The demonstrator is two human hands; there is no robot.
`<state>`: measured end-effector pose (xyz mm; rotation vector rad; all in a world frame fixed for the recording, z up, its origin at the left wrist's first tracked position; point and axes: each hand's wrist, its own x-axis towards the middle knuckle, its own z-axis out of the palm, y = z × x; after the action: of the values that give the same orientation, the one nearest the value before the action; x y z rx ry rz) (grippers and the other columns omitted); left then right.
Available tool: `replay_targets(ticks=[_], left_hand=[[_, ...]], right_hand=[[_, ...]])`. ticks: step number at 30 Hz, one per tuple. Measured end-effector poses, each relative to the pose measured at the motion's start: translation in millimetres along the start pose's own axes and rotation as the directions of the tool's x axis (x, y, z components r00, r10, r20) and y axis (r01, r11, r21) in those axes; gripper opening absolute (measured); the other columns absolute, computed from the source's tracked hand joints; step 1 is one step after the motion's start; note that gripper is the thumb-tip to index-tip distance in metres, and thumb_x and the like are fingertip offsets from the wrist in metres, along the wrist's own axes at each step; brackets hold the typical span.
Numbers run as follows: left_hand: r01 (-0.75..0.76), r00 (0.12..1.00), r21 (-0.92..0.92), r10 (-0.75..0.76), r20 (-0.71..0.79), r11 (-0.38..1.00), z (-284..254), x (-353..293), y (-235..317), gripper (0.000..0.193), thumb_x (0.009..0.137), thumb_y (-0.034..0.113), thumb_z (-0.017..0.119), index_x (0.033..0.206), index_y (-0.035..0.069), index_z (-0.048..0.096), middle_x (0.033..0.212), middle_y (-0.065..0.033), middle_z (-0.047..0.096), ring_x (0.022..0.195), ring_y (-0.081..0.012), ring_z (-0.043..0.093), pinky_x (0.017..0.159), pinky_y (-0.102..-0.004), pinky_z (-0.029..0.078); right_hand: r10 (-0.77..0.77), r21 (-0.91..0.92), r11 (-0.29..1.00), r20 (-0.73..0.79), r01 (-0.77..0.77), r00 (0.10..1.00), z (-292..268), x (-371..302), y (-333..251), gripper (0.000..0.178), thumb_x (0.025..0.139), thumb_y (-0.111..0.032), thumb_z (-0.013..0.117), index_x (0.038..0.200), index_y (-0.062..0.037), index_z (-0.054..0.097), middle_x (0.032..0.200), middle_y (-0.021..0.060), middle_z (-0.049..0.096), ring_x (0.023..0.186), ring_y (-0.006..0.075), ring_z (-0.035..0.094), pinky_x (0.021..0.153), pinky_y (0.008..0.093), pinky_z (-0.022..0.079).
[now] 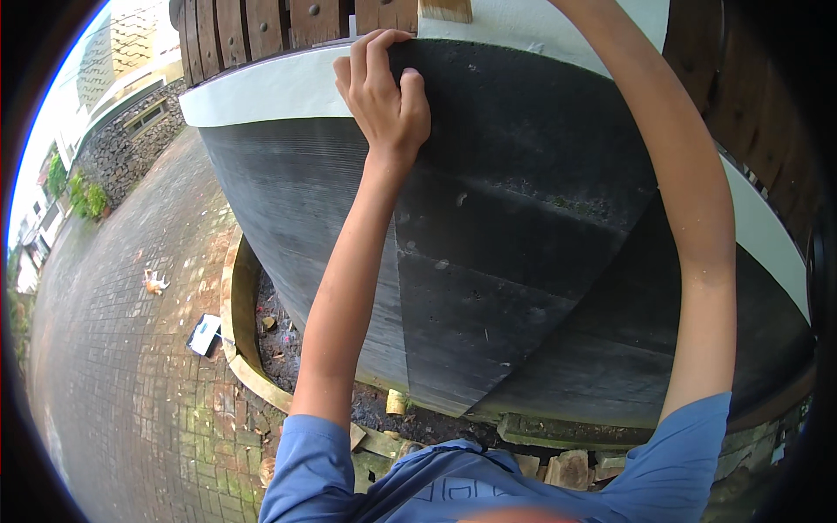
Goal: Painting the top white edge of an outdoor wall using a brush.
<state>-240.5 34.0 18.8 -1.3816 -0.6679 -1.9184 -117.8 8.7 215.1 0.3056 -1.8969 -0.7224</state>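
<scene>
The black wall stands directly before me, broad and angular, its smooth dark panels meeting at visible seams; the surface is scuffed with pale marks, and the left-hand face carries fine horizontal ribbing. A white band runs along the top of that face, below brown wooden slats set with round bolts. My left hand grasps the wall's upper edge, fingers bent over the top and thumb lying near the dark face (the fingertips are partly hidden, so their exact contact cannot be told). My right arm passes in front of the wall and leaves the upper edge of the view; whether the right hand is clenched, released or holding something I cannot tell. At the foot of the wall, a low curved kerb encloses a bed of dark soil with scattered litter; a short yellow cylinder stands near the wall's base. Beyond the kerb spreads brick paving, on which lie a flat white-and-dark object, just beside the kerb, and, farther off, a small orange-and-white animal.
</scene>
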Motion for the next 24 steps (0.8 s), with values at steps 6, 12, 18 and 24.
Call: replay_targets(ticks=[6, 12, 18, 24], left_hand=[[-0.003, 1.000, -0.034, 0.004, 0.018, 0.999, -3.7, -1.1, 1.2, 0.037, 0.071, 0.017, 0.049, 0.105, 0.006, 0.060, 0.110, -0.0117, 0.057, 0.097, -0.0297, 0.048, 0.092, -0.0403, 0.037], [-0.004, 0.999, -0.012, 0.005, 0.049, 1.000, -10.4, 1.1, 2.0, 0.038, 0.071, 0.019, 0.049, 0.105, 0.006, 0.060, 0.110, -0.0113, 0.057, 0.096, -0.0291, 0.048, 0.090, -0.0397, 0.038], [0.047, 0.996, -0.003, -0.047, 0.078, 0.999, -10.5, 1.0, 4.0, 0.042, 0.075, 0.025, 0.043, 0.106, 0.004, 0.061, 0.112, -0.0154, 0.058, 0.101, -0.0312, 0.050, 0.094, -0.0412, 0.039], [-0.053, 0.999, -0.017, 0.053, 0.010, 0.998, -2.1, -0.7, -2.5, 0.039, 0.070, 0.019, 0.048, 0.105, 0.007, 0.060, 0.110, -0.0102, 0.057, 0.097, -0.0280, 0.049, 0.088, -0.0391, 0.037]], right_hand=[[0.258, 0.221, 0.941, 0.032, -0.258, 0.966, -6.2, 8.2, -15.4, 0.023, 0.087, -0.013, 0.070, 0.100, 0.0038, 0.062, 0.086, 0.0175, 0.069, 0.082, 0.0281, 0.070, 0.069, 0.0348, 0.054], [0.203, 0.083, 0.975, 0.064, -0.208, 0.977, 16.4, -5.4, -12.9, 0.022, 0.086, -0.014, 0.069, 0.100, 0.0027, 0.062, 0.085, 0.0204, 0.068, 0.080, 0.0313, 0.069, 0.067, 0.0356, 0.051], [0.152, 0.031, 0.987, 0.077, -0.155, 0.985, 12.8, -5.1, -7.2, 0.021, 0.086, -0.013, 0.069, 0.097, 0.0019, 0.062, 0.083, 0.0210, 0.067, 0.076, 0.0344, 0.068, 0.064, 0.0364, 0.051], [0.103, 0.060, 0.993, -0.005, -0.103, 0.995, -3.5, 0.0, -3.4, 0.023, 0.090, -0.013, 0.066, 0.103, 0.0056, 0.060, 0.085, 0.0142, 0.068, 0.074, 0.0202, 0.070, 0.064, 0.0325, 0.057]])
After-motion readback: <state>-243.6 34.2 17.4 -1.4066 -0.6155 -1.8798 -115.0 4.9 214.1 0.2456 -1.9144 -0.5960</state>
